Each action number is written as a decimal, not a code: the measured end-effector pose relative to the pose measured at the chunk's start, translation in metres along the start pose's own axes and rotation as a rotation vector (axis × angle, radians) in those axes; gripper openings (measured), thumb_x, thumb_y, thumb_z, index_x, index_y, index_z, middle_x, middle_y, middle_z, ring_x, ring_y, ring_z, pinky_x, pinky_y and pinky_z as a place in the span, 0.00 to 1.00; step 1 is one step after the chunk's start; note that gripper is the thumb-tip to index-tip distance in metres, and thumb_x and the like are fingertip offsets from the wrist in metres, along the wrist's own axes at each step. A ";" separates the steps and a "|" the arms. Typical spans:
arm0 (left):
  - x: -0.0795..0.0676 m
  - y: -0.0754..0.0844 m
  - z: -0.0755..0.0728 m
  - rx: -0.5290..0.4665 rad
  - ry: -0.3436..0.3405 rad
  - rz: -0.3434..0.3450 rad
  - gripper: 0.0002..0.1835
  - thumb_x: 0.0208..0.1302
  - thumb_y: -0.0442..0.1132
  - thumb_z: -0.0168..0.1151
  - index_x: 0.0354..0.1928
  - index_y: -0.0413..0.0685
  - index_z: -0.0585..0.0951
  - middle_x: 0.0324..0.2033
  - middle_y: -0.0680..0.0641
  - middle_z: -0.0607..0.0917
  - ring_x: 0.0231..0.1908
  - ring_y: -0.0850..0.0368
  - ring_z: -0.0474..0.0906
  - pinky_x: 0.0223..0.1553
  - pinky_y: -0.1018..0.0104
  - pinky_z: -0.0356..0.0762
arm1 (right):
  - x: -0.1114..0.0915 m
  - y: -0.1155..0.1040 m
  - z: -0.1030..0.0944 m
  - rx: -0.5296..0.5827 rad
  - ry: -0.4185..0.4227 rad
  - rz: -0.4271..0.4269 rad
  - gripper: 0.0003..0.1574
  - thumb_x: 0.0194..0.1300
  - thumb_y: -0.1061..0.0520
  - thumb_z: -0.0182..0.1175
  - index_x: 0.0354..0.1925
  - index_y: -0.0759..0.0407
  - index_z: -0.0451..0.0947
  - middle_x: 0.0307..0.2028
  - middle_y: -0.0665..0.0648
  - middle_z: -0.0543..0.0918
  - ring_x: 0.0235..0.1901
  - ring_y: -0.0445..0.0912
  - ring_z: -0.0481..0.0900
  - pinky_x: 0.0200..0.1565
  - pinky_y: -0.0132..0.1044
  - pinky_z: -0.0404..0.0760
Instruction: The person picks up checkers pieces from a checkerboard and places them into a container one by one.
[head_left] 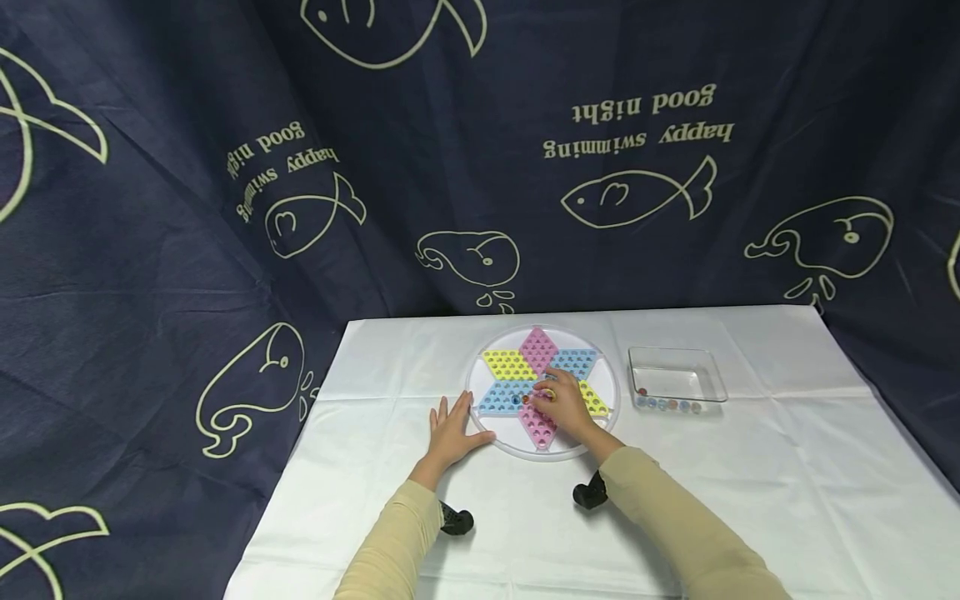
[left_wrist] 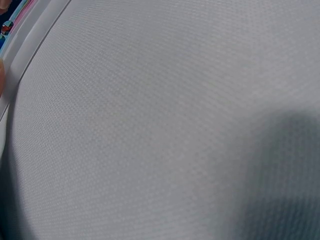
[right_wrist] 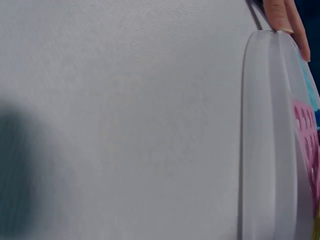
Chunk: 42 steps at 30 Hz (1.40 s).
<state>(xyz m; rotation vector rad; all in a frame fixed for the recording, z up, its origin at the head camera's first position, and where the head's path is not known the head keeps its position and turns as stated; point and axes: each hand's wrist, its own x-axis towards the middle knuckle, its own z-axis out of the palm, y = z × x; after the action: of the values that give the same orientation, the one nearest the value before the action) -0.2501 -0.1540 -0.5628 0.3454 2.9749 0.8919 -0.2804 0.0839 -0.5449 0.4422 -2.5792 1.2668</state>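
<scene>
A round white Chinese checkers board [head_left: 497, 435] has a star of pink, yellow and blue hole-dotted sections. My left hand [head_left: 450, 435] is spread at its left rim, fingertips and thumb touching the edge. Over the middle of the board, my right hand [head_left: 564, 406] has thumb and fingers bent together in a pinch at a reddish marble [head_left: 526, 400]. Beside that sits a blue marble [head_left: 516, 400] in the board. The left wrist view catches a red-and-blue marble [left_wrist: 7, 27] at its corner; in the right wrist view, left-hand fingers [right_wrist: 280, 17] meet the rim.
To the right of the board stands a clear rectangular container [head_left: 678, 367] with several marbles [head_left: 672, 406] along its near side. A white cloth [head_left: 795, 467] covers the table, and a dark blue printed curtain [head_left: 465, 167] hangs behind it.
</scene>
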 end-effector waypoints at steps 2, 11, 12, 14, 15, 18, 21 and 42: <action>0.000 0.000 0.000 0.000 0.002 0.003 0.50 0.49 0.61 0.64 0.69 0.44 0.56 0.68 0.41 0.58 0.67 0.32 0.40 0.64 0.37 0.32 | -0.001 -0.001 0.003 -0.017 -0.005 -0.007 0.11 0.51 0.60 0.65 0.34 0.66 0.81 0.55 0.71 0.71 0.58 0.67 0.62 0.60 0.62 0.57; 0.001 -0.002 0.002 0.017 -0.006 -0.017 0.50 0.49 0.61 0.64 0.70 0.46 0.55 0.69 0.44 0.57 0.68 0.33 0.39 0.65 0.39 0.31 | -0.003 -0.006 0.009 -0.030 -0.016 0.008 0.13 0.50 0.59 0.66 0.35 0.66 0.81 0.56 0.71 0.71 0.59 0.67 0.61 0.60 0.62 0.57; 0.001 -0.001 0.002 0.015 -0.008 -0.017 0.50 0.49 0.61 0.64 0.70 0.46 0.55 0.69 0.44 0.57 0.68 0.33 0.39 0.65 0.39 0.31 | -0.003 -0.006 0.009 -0.043 -0.018 0.010 0.13 0.50 0.59 0.66 0.35 0.66 0.81 0.56 0.71 0.71 0.59 0.67 0.61 0.61 0.61 0.57; 0.001 -0.001 0.001 0.012 -0.008 -0.014 0.50 0.49 0.62 0.64 0.69 0.46 0.55 0.69 0.44 0.57 0.68 0.33 0.39 0.65 0.39 0.31 | -0.003 -0.006 0.010 -0.062 -0.020 0.010 0.13 0.50 0.59 0.66 0.35 0.65 0.81 0.56 0.71 0.71 0.59 0.67 0.61 0.61 0.61 0.57; 0.001 -0.001 0.001 0.012 -0.007 -0.010 0.50 0.49 0.62 0.64 0.69 0.46 0.56 0.68 0.43 0.57 0.68 0.33 0.39 0.65 0.38 0.32 | -0.003 -0.005 0.011 -0.070 -0.021 0.009 0.13 0.50 0.58 0.66 0.35 0.65 0.81 0.56 0.71 0.71 0.59 0.67 0.61 0.61 0.60 0.57; 0.001 -0.001 0.000 0.021 -0.002 -0.001 0.51 0.49 0.63 0.63 0.69 0.45 0.56 0.68 0.43 0.58 0.68 0.33 0.40 0.65 0.38 0.33 | -0.002 -0.003 0.012 -0.081 -0.016 0.005 0.13 0.49 0.58 0.66 0.34 0.65 0.81 0.55 0.71 0.71 0.58 0.67 0.62 0.61 0.60 0.58; 0.001 -0.001 0.001 0.022 0.007 0.004 0.50 0.48 0.63 0.63 0.69 0.45 0.56 0.68 0.43 0.58 0.67 0.32 0.41 0.64 0.37 0.34 | -0.001 -0.003 0.014 -0.094 -0.011 0.000 0.14 0.48 0.58 0.66 0.34 0.64 0.81 0.55 0.71 0.71 0.58 0.67 0.62 0.60 0.60 0.59; 0.002 0.000 0.001 0.041 0.004 -0.009 0.49 0.49 0.59 0.65 0.69 0.45 0.56 0.68 0.44 0.58 0.67 0.32 0.41 0.65 0.38 0.34 | 0.000 -0.006 0.017 -0.136 -0.001 0.024 0.09 0.50 0.58 0.66 0.30 0.62 0.81 0.56 0.70 0.71 0.58 0.65 0.63 0.60 0.59 0.60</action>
<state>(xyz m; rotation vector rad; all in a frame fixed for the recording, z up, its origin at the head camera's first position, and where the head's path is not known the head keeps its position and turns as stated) -0.2521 -0.1528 -0.5631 0.3320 2.9993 0.8334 -0.2795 0.0664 -0.5506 0.3873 -2.6583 1.0890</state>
